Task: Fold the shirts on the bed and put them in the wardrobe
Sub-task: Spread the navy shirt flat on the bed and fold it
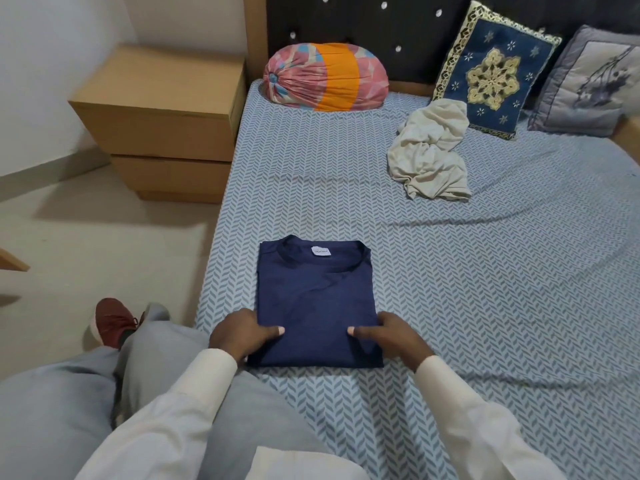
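Lying flat on the bed [485, 271] toward its left edge, the navy shirt [315, 299] is folded into a neat rectangle. Its collar and white label [321, 251] point to 12 o'clock and its folded bottom edge sits at 6 o'clock, so the long axis runs from 12 to 6.

Both arms, in pale sleeves, reach in from 6 o'clock and converge on the shirt's lower end. The left hand [239, 336] sits at the shirt's 8 o'clock corner, knuckles up, with its thumb [273, 331] laid flat on the cloth and pointing toward 3 o'clock. The right hand [388, 336] mirrors it at the 4 o'clock corner, its thumb [360, 330] pointing toward 9 o'clock. On each hand the fingers curl down past the shirt's side edge, pinching the fabric between thumb and fingers; the fingertips themselves are hidden.

A crumpled cream shirt [429, 154] lies well apart at 1 o'clock from the navy one, just in front of a blue patterned cushion [491, 71]. A pink and orange bolster [325, 77] rests at 12 o'clock against the headboard.
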